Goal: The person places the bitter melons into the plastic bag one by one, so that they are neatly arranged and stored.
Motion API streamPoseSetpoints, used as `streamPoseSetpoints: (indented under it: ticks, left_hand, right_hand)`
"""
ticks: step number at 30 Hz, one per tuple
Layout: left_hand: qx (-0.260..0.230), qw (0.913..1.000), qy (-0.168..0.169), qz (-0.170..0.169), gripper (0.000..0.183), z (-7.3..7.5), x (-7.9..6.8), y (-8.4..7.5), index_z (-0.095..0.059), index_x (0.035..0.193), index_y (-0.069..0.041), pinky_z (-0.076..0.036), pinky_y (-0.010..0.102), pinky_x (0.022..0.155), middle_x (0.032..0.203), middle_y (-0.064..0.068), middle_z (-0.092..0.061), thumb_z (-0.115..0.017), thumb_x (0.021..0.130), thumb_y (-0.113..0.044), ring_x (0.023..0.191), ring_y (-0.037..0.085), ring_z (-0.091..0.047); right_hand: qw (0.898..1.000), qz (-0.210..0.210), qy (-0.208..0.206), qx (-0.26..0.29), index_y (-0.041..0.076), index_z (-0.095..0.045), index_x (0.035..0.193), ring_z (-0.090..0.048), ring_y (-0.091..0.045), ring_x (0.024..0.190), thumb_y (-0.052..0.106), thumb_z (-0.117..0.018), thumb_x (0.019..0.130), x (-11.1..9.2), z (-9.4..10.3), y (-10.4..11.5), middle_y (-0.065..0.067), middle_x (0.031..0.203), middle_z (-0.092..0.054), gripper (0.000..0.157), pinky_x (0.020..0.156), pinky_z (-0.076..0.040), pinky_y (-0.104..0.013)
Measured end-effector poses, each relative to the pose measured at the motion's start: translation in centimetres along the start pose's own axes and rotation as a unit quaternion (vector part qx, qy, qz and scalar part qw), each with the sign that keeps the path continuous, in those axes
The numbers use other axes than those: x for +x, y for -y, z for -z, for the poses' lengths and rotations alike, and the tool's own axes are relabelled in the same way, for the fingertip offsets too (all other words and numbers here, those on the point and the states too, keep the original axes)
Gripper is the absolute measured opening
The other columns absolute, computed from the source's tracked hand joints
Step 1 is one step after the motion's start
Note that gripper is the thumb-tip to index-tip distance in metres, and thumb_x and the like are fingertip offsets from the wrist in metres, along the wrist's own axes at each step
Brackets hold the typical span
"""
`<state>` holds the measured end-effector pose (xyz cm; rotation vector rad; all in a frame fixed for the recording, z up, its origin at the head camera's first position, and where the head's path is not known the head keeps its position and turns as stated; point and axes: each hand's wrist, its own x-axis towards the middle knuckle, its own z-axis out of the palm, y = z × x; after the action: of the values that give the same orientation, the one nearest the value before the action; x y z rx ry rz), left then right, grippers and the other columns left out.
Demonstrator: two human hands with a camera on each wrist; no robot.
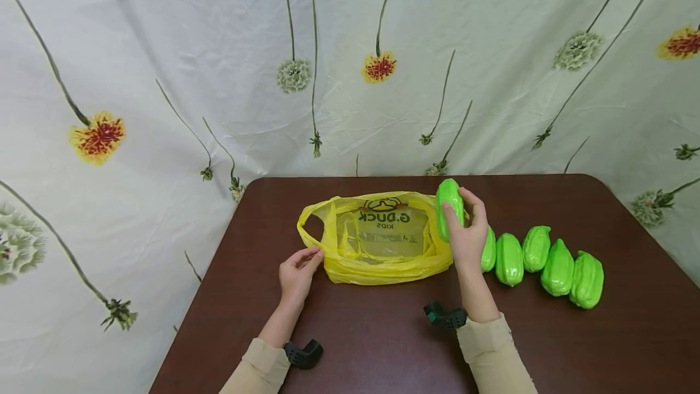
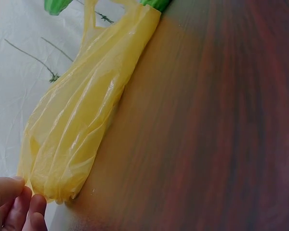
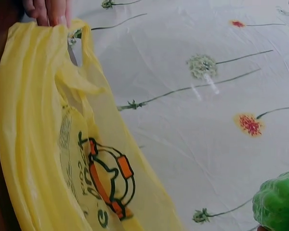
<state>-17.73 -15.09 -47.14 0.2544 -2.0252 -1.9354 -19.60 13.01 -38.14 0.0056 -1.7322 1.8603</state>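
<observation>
A yellow plastic carrier bag (image 1: 383, 271) lies on the table with its mouth spread wide and dark lettering showing on its inner wall. At its left handle end, my left hand (image 1: 297, 276) pinches the edge between thumb and fingers, and the left wrist view shows the fingertips at the bag's (image 2: 82, 115) corner. My right hand (image 1: 469, 237) grips a glossy green ridged vegetable (image 1: 446, 214) upright, raised over the right end of the bag. Part of that green vegetable (image 3: 279, 201) also appears low in the right wrist view.
Several more green ridged vegetables (image 1: 558, 267) lie in a slanting row to the right of the bag, the nearest partly behind my right hand. The dark brown table (image 1: 372, 333) ends at a flower-patterned white cloth (image 1: 339, 120). Each wrist wears a black band.
</observation>
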Motion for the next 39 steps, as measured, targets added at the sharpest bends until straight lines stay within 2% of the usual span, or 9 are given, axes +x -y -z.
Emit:
streamPoseSetpoints:
  ticks: [5, 7, 11, 18, 22, 29, 35, 39]
  left_hand:
    - [0.000, 1.0000, -0.001, 0.003, 0.020, 0.0, 0.0, -0.1, -0.069, 0.100, 0.009, -0.051, 0.017, 0.065, 0.097, 0.023, -0.067, -0.071, 0.083, -0.002, 0.073, 0.008, -0.063]
    - [0.001, 1.0000, -0.002, 0.002, 0.020, -0.1, 0.0, -0.2, -0.069, 0.099, 0.009, -0.051, 0.017, 0.065, 0.097, 0.023, -0.067, -0.071, 0.083, -0.002, 0.073, 0.008, -0.063]
    - [0.002, 1.0000, -0.003, -0.003, 0.020, -0.1, -0.1, -0.2, -0.069, 0.099, 0.010, -0.050, 0.017, 0.064, 0.097, 0.024, -0.067, -0.070, 0.083, -0.002, 0.073, 0.009, -0.063]
    - [0.006, 1.0000, -0.004, -0.004, 0.019, 0.0, 0.0, -0.3, -0.070, 0.098, 0.009, -0.050, 0.016, 0.064, 0.096, 0.024, -0.067, -0.071, 0.082, -0.002, 0.072, 0.008, -0.063]
    - [0.005, 1.0000, -0.003, -0.002, 0.019, 0.0, -0.1, -0.3, -0.070, 0.098, 0.010, -0.050, 0.016, 0.064, 0.096, 0.024, -0.067, -0.071, 0.082, -0.002, 0.072, 0.008, -0.063]
    - [0.006, 1.0000, 0.000, -0.006, 0.019, 0.0, -0.1, -0.3, -0.070, 0.098, 0.009, -0.050, 0.017, 0.064, 0.095, 0.024, -0.067, -0.071, 0.083, -0.002, 0.073, 0.008, -0.064]
    - [0.009, 0.9999, 0.000, -0.006, 0.019, 0.1, -0.1, -0.3, -0.070, 0.098, 0.009, -0.050, 0.017, 0.064, 0.096, 0.024, -0.067, -0.071, 0.082, -0.002, 0.073, 0.008, -0.064]
    - [0.011, 0.9999, 0.001, -0.007, 0.019, 0.1, -0.2, -0.4, -0.070, 0.098, 0.009, -0.050, 0.017, 0.064, 0.097, 0.024, -0.067, -0.071, 0.083, -0.003, 0.073, 0.009, -0.063]
  right_hand:
    - [1.000, -0.002, 0.016, 0.025, -0.007, -0.050, 0.127, -0.046, -0.021, 0.116, 0.002, -0.061, 0.090, 0.0, -1.1, -2.1, -0.016, 0.128, -0.049, 0.040, 0.090, -0.040, -0.020]
    - [0.999, -0.009, 0.019, 0.024, -0.004, -0.051, 0.128, -0.047, -0.018, 0.114, 0.006, -0.062, 0.090, -0.1, -1.5, -3.1, -0.013, 0.128, -0.050, 0.040, 0.088, -0.041, -0.020]
    - [0.999, -0.026, 0.035, 0.018, -0.001, -0.052, 0.129, -0.046, -0.020, 0.114, 0.008, -0.063, 0.090, -0.7, -2.6, -3.1, -0.013, 0.129, -0.049, 0.041, 0.082, -0.044, -0.018]
    - [0.997, -0.045, 0.061, 0.011, -0.008, -0.048, 0.128, -0.048, -0.025, 0.109, 0.003, -0.060, 0.091, -2.5, -4.8, -0.7, -0.020, 0.124, -0.049, 0.040, 0.077, -0.046, -0.016]
    - [0.996, -0.052, 0.075, 0.018, -0.008, -0.048, 0.128, -0.050, -0.026, 0.106, 0.003, -0.060, 0.091, -3.3, -5.8, -0.7, -0.021, 0.122, -0.049, 0.040, 0.076, -0.048, -0.019]
    - [0.995, -0.037, 0.093, 0.019, -0.009, -0.048, 0.126, -0.048, -0.034, 0.107, 0.002, -0.061, 0.090, -4.4, -7.2, -1.2, -0.024, 0.121, -0.049, 0.039, 0.076, -0.046, -0.020]
    - [0.993, -0.040, 0.103, 0.034, -0.010, -0.047, 0.126, -0.050, -0.034, 0.104, 0.001, -0.059, 0.090, -5.2, -8.2, -1.8, -0.025, 0.121, -0.048, 0.039, 0.073, -0.048, -0.021]
    - [0.992, -0.062, 0.099, 0.048, -0.007, -0.047, 0.126, -0.049, -0.034, 0.107, 0.002, -0.061, 0.090, -5.4, -9.0, -3.9, -0.022, 0.122, -0.049, 0.040, 0.075, -0.047, -0.024]
